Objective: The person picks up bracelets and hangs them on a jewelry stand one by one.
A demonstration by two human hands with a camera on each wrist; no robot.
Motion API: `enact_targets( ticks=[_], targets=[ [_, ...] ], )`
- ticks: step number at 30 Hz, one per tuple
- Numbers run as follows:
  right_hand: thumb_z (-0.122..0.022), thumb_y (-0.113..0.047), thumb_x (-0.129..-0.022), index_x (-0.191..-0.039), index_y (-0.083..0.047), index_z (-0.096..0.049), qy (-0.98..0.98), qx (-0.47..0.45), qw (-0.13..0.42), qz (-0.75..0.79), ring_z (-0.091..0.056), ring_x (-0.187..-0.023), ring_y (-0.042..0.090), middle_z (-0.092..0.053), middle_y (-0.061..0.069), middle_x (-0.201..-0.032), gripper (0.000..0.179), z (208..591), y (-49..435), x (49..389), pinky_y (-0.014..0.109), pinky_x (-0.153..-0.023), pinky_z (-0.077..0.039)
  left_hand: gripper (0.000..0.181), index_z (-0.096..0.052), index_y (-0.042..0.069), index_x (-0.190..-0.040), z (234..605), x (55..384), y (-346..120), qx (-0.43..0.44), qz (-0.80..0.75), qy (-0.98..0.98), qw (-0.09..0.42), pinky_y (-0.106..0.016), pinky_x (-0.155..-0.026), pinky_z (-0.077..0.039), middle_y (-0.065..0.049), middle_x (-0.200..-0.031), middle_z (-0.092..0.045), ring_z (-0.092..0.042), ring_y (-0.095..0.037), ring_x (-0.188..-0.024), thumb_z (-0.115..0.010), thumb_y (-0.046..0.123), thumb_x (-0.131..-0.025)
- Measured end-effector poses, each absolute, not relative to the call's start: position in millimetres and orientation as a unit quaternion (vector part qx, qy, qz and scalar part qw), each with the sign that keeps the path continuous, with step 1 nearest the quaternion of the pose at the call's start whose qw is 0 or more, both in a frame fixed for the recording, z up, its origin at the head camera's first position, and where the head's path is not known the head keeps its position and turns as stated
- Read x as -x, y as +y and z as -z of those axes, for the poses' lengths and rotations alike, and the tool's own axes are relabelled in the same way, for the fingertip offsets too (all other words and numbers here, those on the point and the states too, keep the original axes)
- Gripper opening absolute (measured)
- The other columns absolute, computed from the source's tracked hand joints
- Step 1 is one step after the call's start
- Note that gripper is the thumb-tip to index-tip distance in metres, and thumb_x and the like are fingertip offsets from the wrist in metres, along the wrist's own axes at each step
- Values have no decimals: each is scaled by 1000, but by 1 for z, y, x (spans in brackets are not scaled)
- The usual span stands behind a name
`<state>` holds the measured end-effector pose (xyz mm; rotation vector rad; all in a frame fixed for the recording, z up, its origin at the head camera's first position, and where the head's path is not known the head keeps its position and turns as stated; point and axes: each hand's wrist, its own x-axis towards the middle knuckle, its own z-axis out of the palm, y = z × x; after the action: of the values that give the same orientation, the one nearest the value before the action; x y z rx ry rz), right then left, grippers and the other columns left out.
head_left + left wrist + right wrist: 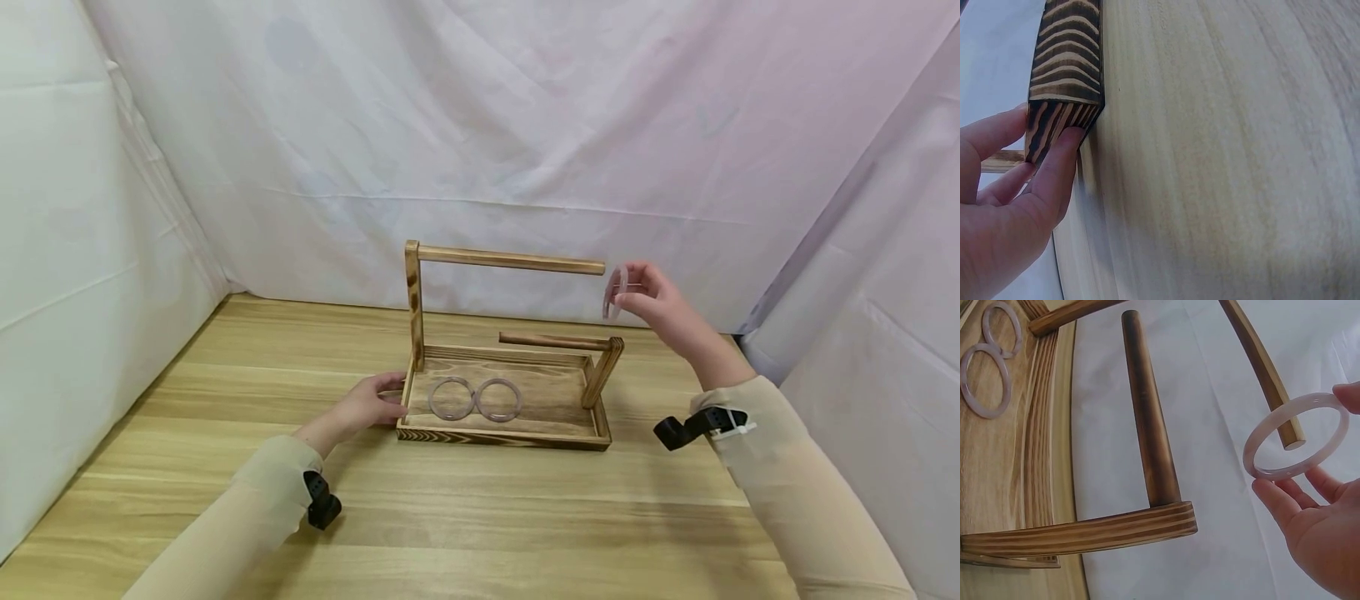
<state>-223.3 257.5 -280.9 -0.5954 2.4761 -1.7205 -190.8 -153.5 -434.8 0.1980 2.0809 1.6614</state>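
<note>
A wooden bangle stand [504, 443] has a shallow tray base and two horizontal rods. At the free end of its upper rod [510, 259], my right hand [654, 293] pinches a pale lilac bangle [1264, 434] between thumb and fingers. The rod's tip shows through the bangle's opening in the right wrist view; I cannot tell whether the bangle is around it. My left hand [366, 405] holds the tray's left end with thumb and fingers. Two similar bangles, a left one [431, 406] and a right one [519, 403], lie side by side inside the tray.
The lower rod [555, 341] points left from a short post [602, 375] at the tray's right end. A taller post [415, 304] carries the upper rod. White cloth [480, 125] hangs behind and at both sides of the wood-grain table [450, 517].
</note>
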Motion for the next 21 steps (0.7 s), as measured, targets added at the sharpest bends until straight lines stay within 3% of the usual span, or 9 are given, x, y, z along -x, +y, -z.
enact_targets(
  ticks=[8,16,21],
  targets=[
    [-44,-12,-97,-130,-6,-34,818,172,58,545,-47,-101,5,-43,-2,-113,34,275,258,233,14,-87,-41,66,-19,-8,-145,434,191,-153,-68,-602,759,237,-39,-92,-53,-33,-145,-29,-39,-44,-129,-54,-5,-89],
    [-41,-5,-94,-109,-11,-39,811,184,56,553,-48,-98,8,-44,-1,-107,16,270,256,240,15,-85,-41,67,-18,-8,-145,434,192,-153,-71,-603,758,237,-39,-93,-53,-32,-145,-28,-39,-45,-129,-54,-5,-89],
    [-42,-5,-94,-111,-10,-38,815,187,62,545,-50,-101,8,-43,-2,-109,18,266,253,244,13,-87,-41,66,-19,-8,-145,433,191,-152,-67,-604,759,235,-39,-93,-53,-32,-145,-29,-39,-45,-129,-54,-5,-89]
  ],
)
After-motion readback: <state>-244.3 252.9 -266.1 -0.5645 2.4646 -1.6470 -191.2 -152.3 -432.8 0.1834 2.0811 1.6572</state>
